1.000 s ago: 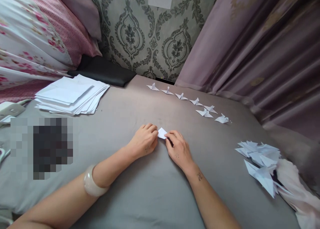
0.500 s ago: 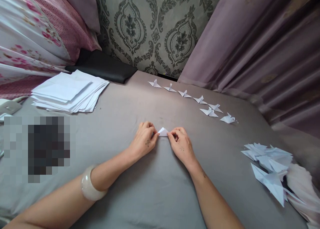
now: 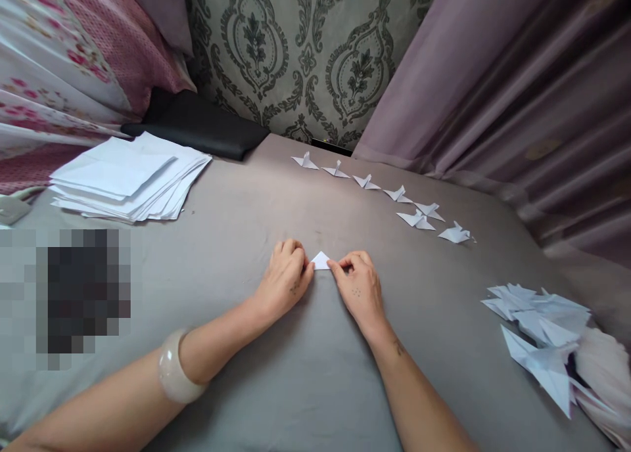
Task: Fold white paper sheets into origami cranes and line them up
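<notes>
A small white folded paper [image 3: 321, 261], triangular with its point away from me, lies on the grey sheet between my hands. My left hand [image 3: 287, 271] pinches its left corner, the fingers curled in. At the right corner, my right hand [image 3: 359, 286] grips the paper between thumb and forefinger. Both hands rest low on the sheet. Beyond them to the right stands a curved row of several small folded paper birds [image 3: 365, 182].
On the left lies a stack of white paper sheets [image 3: 118, 176], with a black folded item [image 3: 197, 123] behind it. Larger folded paper birds [image 3: 547, 320] are heaped at the right beside a pale cloth [image 3: 604, 360]. Purple curtains [image 3: 444, 77] hang at the right.
The folded paper now lies flatter as an even triangle, its loose flap pressed down. My hands have barely moved, and the view has shifted slightly.
</notes>
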